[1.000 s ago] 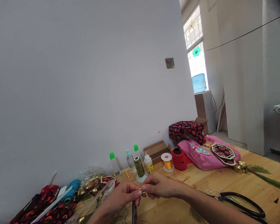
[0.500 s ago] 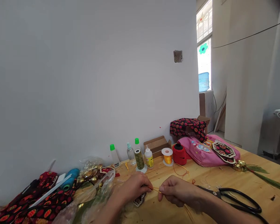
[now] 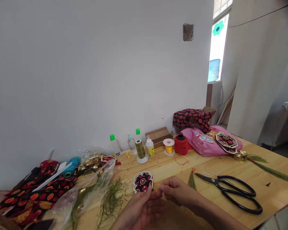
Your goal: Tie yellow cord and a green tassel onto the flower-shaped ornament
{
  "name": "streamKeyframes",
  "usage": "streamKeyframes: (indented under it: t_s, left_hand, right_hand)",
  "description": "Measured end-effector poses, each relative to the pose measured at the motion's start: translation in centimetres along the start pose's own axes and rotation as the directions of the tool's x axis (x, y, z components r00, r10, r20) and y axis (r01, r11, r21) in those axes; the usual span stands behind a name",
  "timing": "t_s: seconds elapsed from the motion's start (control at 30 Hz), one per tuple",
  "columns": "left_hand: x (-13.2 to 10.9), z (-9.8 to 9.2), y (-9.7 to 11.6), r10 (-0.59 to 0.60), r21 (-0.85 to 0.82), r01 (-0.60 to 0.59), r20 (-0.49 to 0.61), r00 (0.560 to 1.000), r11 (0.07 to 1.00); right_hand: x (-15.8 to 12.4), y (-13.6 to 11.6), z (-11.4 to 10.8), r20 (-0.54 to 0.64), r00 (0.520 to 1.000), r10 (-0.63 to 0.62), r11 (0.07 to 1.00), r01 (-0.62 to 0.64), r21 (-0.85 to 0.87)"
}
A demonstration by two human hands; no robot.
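Note:
My left hand [image 3: 140, 209] and my right hand [image 3: 176, 192] meet low in the middle of the wooden table [image 3: 230, 166]. Both pinch a thin yellow cord [image 3: 157, 188] between their fingertips. The cord joins a round flower-patterned ornament [image 3: 143, 182] that lies just beyond my left fingers. A small green tassel [image 3: 191, 180] lies right of my right hand. A loose heap of green threads [image 3: 112, 199] lies left of my left hand.
Large black scissors [image 3: 235, 191] lie at the right. Thread spools, red [image 3: 181, 144], gold [image 3: 169, 147] and olive [image 3: 140, 150], stand with small bottles [image 3: 150, 148] by the wall. A pink bag [image 3: 206, 140] holds a patterned plaque [image 3: 227, 141]. Patterned fabric [image 3: 38, 191] and plastic bags of gold bells [image 3: 91, 163] lie at left.
The view has tipped down and to the right. My hands pulled apart on the cord, then closed together again lower down, and the round ornament now lies in full view on the table.

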State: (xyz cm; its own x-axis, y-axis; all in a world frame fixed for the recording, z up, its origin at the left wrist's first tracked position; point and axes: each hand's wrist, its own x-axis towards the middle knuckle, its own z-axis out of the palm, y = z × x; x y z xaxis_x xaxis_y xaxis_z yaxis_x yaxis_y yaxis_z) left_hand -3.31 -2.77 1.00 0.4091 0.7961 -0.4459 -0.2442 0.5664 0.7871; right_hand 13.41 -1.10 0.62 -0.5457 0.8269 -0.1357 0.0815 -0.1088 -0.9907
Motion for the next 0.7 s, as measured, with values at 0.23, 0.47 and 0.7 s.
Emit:
streamKeyframes:
  t_s: [0.23,0.47,0.7]
  left_hand:
    - [1.8,1.9,1.3,0.049,-0.625,-0.162,-0.195,0.98,0.763]
    - [-1.0,2.0,5.9,0.358,-0.578,-0.476,-0.314,0.879,0.663]
    - [-2.0,0.5,9.7,0.606,-0.538,-0.631,-0.255,0.754,0.559]
  right_hand:
    - [-0.3,-1.9,0.0,-0.049,0.97,-0.239,0.868,0.19,-0.458]
    - [-2.8,-4.9,-6.2,0.027,0.956,-0.293,0.873,0.279,-0.4]
    - [-2.7,-2.4,-7.1,-0.166,0.892,-0.419,0.847,0.318,-0.426]
